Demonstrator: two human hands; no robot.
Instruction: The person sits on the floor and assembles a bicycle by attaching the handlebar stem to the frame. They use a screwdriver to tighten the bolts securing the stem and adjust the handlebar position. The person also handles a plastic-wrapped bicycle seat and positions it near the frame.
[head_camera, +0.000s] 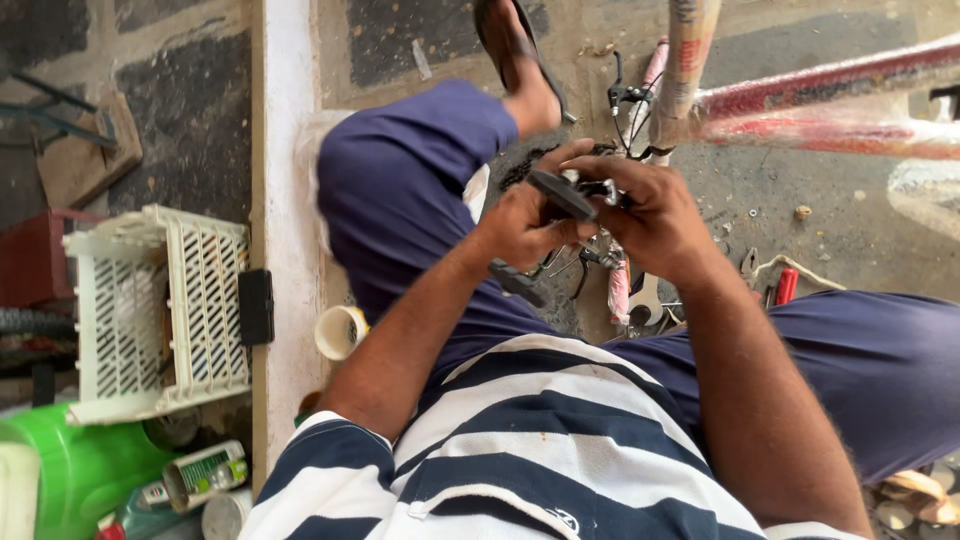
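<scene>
My left hand (522, 222) and my right hand (645, 210) meet close together over a small dark bicycle part (570, 192), a flat black piece with metal fittings. Both hands grip it, fingers curled around it. Thin black cables (622, 110) run up from it toward the red wrapped bicycle frame tube (830, 110). I sit with my knees spread, in dark blue trousers (410, 180) and a striped shirt.
A white plastic crate (160, 310) stands at the left beside a white curb (285, 150). A green jug (80, 470), cans and a small white cup (340, 332) lie near it. Pliers and a red-handled tool (785, 285) rest on the ground at right.
</scene>
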